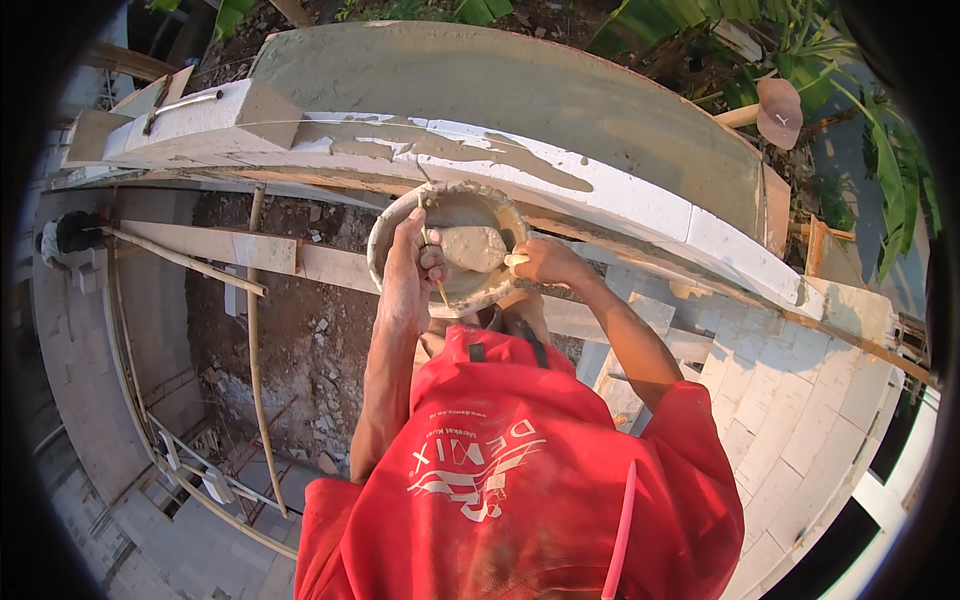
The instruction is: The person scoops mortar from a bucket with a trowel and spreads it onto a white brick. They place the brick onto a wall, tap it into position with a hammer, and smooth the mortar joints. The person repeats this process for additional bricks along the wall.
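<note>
A round bucket [378, 250] crusted with grey mortar is in front of my chest, close to the wall. My left hand [408, 255] is closed round a thin stick-like bar [441, 290] that crosses the bucket's left side; it looks like the bucket's handle. In my right hand [550, 263], at the bucket's right rim, is the pale handle of a trowel. Its blade [472, 248], thickly coated with wet mortar, lies over the bucket's mouth. More wet mortar shows inside the bucket, partly hidden by the blade and my left hand.
A curved wall of white blocks [640, 205] runs across ahead, wet mortar [510, 160] smeared on top. One raised block [215, 125] carries a hammer-like tool [180, 108]. Bamboo poles [257, 360] and planks [220, 246] span a drop at left. A cap [779, 112] hangs far right.
</note>
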